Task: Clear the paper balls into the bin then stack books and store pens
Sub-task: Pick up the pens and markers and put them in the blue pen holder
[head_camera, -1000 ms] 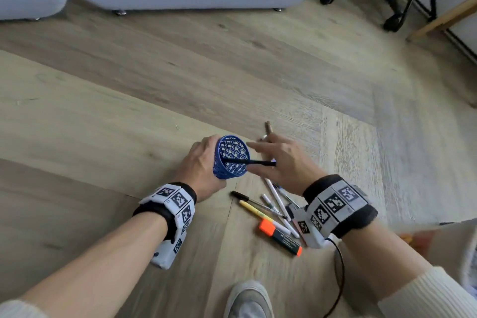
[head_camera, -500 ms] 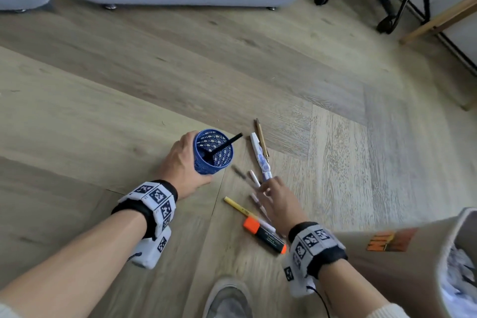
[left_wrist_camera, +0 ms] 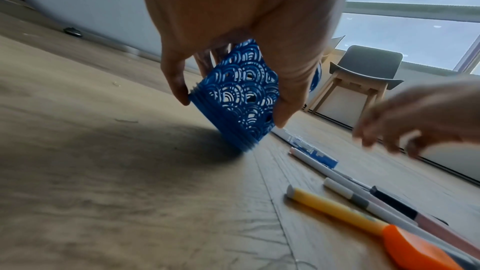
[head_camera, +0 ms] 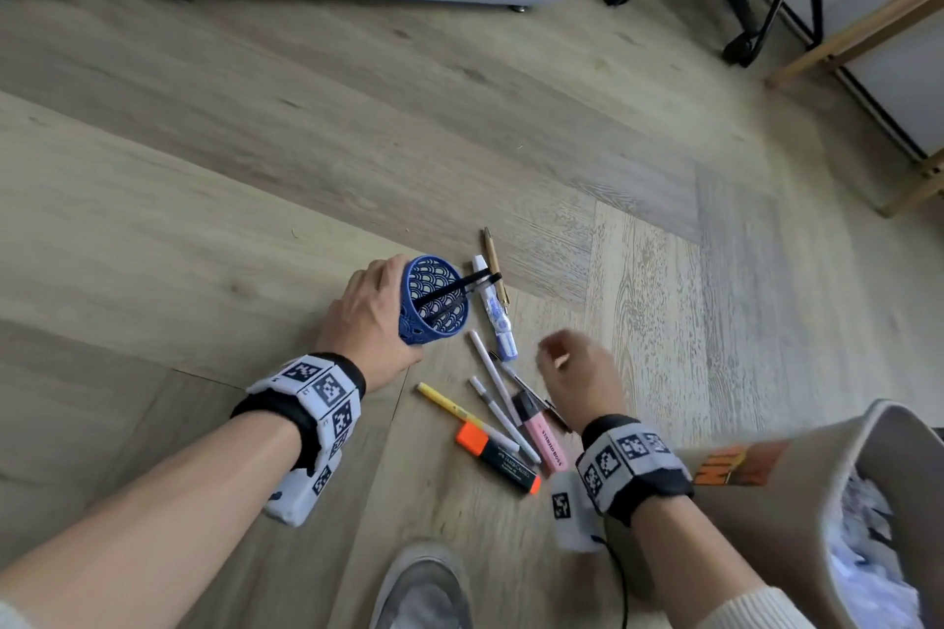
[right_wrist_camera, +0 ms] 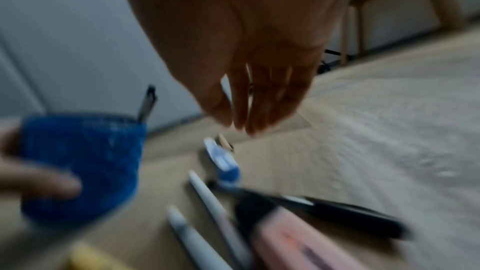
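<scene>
We see a blue lattice pen cup [head_camera: 434, 299] tipped on the wood floor, one black pen [head_camera: 449, 289] leaning out over its rim. Beside it lie loose pens: a tan pen [head_camera: 494, 266], a white-and-blue one [head_camera: 494, 314], two slim white pens [head_camera: 498, 386], a yellow pen [head_camera: 449, 406], an orange-capped highlighter [head_camera: 498, 457], a pink highlighter [head_camera: 541, 434]. The bin [head_camera: 797, 501] holds crumpled white paper balls [head_camera: 863, 552].

Head overhead, wrists low, floor-level
</scene>
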`<state>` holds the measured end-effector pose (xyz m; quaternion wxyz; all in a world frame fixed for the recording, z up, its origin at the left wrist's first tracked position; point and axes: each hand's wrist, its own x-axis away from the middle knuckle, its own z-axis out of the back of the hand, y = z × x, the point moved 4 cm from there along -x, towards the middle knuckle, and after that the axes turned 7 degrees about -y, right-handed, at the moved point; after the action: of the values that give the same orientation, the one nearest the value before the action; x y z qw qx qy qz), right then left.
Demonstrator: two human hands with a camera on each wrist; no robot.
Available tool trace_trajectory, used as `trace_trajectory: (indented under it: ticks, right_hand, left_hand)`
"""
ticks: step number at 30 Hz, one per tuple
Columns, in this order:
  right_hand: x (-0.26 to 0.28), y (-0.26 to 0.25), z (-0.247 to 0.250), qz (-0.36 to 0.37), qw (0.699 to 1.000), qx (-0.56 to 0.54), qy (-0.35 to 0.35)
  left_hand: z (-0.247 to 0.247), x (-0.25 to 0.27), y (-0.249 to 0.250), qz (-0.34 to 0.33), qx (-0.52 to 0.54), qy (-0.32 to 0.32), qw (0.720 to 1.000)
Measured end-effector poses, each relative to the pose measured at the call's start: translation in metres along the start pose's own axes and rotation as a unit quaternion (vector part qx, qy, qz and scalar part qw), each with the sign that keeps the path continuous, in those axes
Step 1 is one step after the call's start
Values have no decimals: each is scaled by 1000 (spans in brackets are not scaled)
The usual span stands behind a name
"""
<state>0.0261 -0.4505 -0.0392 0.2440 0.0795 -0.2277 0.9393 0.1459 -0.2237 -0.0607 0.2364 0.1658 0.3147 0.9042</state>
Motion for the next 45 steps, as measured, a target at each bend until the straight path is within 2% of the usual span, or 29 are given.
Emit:
trace_trajectory:
  ticks: [1, 2, 4, 9, 11, 16, 17, 18, 20, 21, 22, 24, 26, 29, 31, 33, 35, 36, 38, 39, 41, 43, 45]
  right_hand:
    - [3, 11, -15, -19, 996, 59, -71]
    - [7, 19, -28, -34, 988, 97, -113]
    - [13, 22, -39, -37, 987, 104, -113]
    - [17, 8, -42, 28, 986, 110, -121]
    - [13, 4, -33, 57, 988, 105, -101]
    - [5, -20, 15, 116, 993, 28, 29]
    - [4, -24, 18, 125, 991, 40, 13]
    - [2, -26, 14, 123, 990, 68, -32]
    - [3, -23, -7, 95, 971, 150, -161]
    - [5, -19, -19, 80, 959, 185, -201]
    - [6, -15, -28, 65, 957, 201, -200]
    - [7, -6, -29, 27, 978, 181, -98]
    - [3, 11, -23, -18, 985, 172, -3]
    - [-6, 43, -21, -47, 980, 194, -5]
    - [-10, 57, -23, -40, 984, 172, -15]
    - [-11, 63, -24, -66, 992, 108, -20]
    - [-10, 55, -16, -100, 992, -78, 16]
    - [-8, 44, -10, -90, 977, -191, 39]
    - [-2, 10, 11, -10, 944, -322, 65]
    - [0, -9, 21, 38, 939, -336, 61]
    - [1, -39, 34, 110, 951, -285, 41]
    - [1, -60, 37, 139, 970, -200, 24]
    - [1, -72, 35, 141, 969, -202, 2]
  left_hand:
    - [0, 0, -1, 1, 4, 2, 1000]
    - [0, 1, -1, 4, 8, 3, 1000]
    - [1, 2, -2, 7, 10, 3, 1000]
    - [2, 8, -2, 7, 16, -1, 1000]
    - [4, 9, -3, 12, 28, 2, 1000]
    - [6, 11, -6, 27, 52, 6, 998]
    - [6, 11, -6, 28, 53, 6, 998]
    - [6, 11, -7, 30, 54, 6, 998]
    - [6, 11, -7, 30, 55, 7, 998]
    - [6, 11, -7, 29, 55, 7, 998]
    - [6, 11, -7, 29, 54, 8, 998]
    - [5, 11, -8, 29, 52, 7, 998]
    - [5, 12, -9, 30, 51, 10, 998]
    - [4, 12, -8, 28, 51, 17, 998]
    - [4, 12, -7, 28, 55, 21, 998]
    - [4, 13, -6, 30, 62, 23, 997]
    - [4, 12, -6, 34, 63, 21, 997]
    - [4, 12, -5, 34, 61, 17, 997]
    - [4, 10, -4, 34, 57, 10, 998]
    - [5, 9, -2, 33, 53, 5, 998]
    - [5, 7, 1, 36, 32, -3, 999]
    - [5, 7, 4, 41, 17, -6, 999]
    - [4, 9, 6, 47, 19, -2, 999]
